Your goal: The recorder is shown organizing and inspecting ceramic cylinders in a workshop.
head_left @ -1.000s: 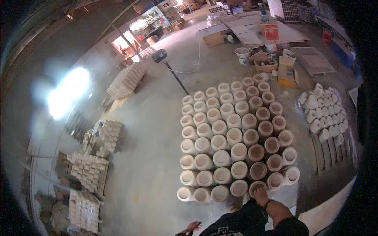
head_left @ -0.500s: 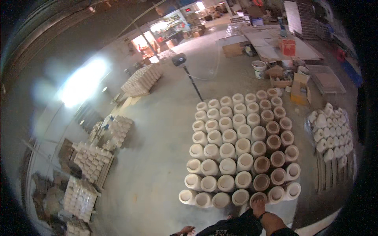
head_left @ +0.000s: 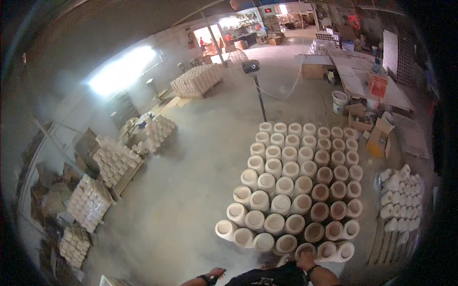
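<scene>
My right hand [head_left: 306, 260], with a dark band on its wrist, reaches to the near row of pale, thick-walled cylindrical moulds. Its fingers close over the near rim of one brownish-topped mould [head_left: 304, 249]; the fingertips are partly hidden. To its right stands another mould [head_left: 327, 250], and to its left a paler one [head_left: 286, 243]. My left hand [head_left: 217, 272] hangs low at my left side, away from the moulds, its fingers curled. Something dark shows at the fingers, too small to make out. All the moulds stand upright in close rows, with round hollows on top; several hollows are darker brown.
A dark-headed stand [head_left: 260, 95] rises behind the rows. Right of them, a pallet [head_left: 381, 245] bears white pieces. Stacked pale blocks [head_left: 114, 162] line the left side. A white bucket [head_left: 339, 102], an open carton [head_left: 380, 137] and a long table [head_left: 350, 71] lie beyond.
The view has swung, so the background sits lower and further right. My right hand stays at the rim of the same mould. My left hand appears slightly higher and further left, its fingers more curled.
</scene>
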The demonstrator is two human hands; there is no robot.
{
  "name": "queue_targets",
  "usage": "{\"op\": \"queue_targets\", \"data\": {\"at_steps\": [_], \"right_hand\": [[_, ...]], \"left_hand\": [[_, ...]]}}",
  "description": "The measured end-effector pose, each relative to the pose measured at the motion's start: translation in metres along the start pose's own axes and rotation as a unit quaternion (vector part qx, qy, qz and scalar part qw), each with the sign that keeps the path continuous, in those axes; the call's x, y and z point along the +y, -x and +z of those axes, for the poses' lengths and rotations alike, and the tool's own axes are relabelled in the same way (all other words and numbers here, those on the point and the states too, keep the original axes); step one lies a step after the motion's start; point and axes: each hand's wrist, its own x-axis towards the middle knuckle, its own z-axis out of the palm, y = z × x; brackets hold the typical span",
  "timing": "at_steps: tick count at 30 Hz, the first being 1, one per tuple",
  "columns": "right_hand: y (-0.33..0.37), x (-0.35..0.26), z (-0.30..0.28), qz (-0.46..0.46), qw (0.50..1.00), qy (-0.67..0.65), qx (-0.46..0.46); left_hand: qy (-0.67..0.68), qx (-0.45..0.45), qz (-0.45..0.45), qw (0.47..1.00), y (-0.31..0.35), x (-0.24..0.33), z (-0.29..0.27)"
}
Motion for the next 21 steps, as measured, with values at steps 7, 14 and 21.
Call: {"op": "queue_targets", "data": {"at_steps": [7,14,21], "right_hand": [[0.023,0.022,0.005,-0.118,0.985,-0.036,0.12],[-0.015,0.094,0.068,-0.149,0.957,-0.207,0.138],[0.052,0.095,0.07,0.13,0.955,-0.249,0.099]], "left_hand": [[0.049,0.003,0.026,0.998,-0.014,-0.013,0.023],[0.115,0.037,0.062,0.991,0.037,-0.007,0.027],[-0.167,0.031,0.153,0.974,0.062,0.009,-0.011]]}}
